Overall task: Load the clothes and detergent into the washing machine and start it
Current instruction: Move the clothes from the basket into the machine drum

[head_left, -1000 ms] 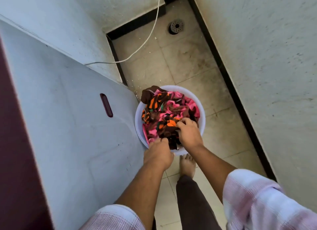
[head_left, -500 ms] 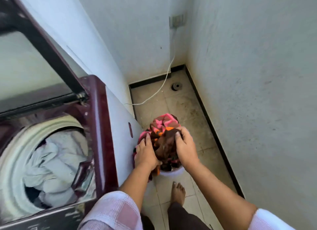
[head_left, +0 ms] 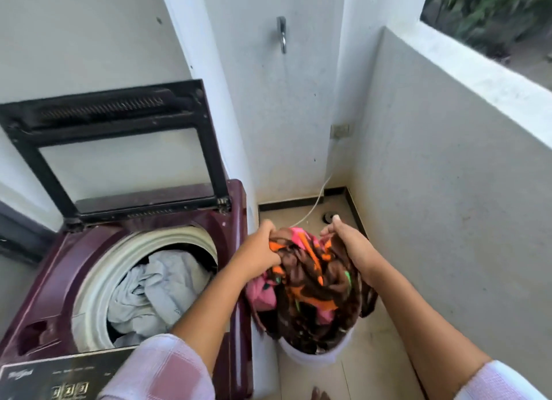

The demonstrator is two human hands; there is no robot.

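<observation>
Left hand (head_left: 260,252): we record it clenched on the left upper edge of the patterned garment, knuckles up, pink checked sleeve (head_left: 161,369) at the forearm.
Right hand (head_left: 349,247): we find it closed on the right upper edge of the same cloth, thumb raised, pale sleeve at the lower corner.
Patterned garment (head_left: 310,283): brown, orange and pink bundle, held between both hands; its lower folds hang into the white bucket.
White bucket (head_left: 316,359): on the floor directly below the hands, touching or just beside the machine's side panel; we cannot tell which.
Washing machine (head_left: 59,268): maroon top-loader, left of the left hand; the left forearm crosses its right front corner.
Lid (head_left: 119,148): black-framed with a clear pane, raised upright against the wall beyond the drum.
Drum (head_left: 98,283): cream ring, open, holding pale grey-blue clothes (head_left: 155,292).
Control panel (head_left: 59,378): dark strip with gold markings, near the left elbow; lettering too blurred for us to read.
Floor (head_left: 370,369): beige tiles with a dark skirting line; a round drain (head_left: 327,217) lies just beyond the right hand's thumb.
Walls: white, scuffed plaster; a metal tap (head_left: 281,34) high above the hands, a socket (head_left: 340,130) with a white cable (head_left: 316,202) trailing down toward the floor.
Parapet (head_left: 478,71): low white wall right of the right hand, greenery outside beyond it.
</observation>
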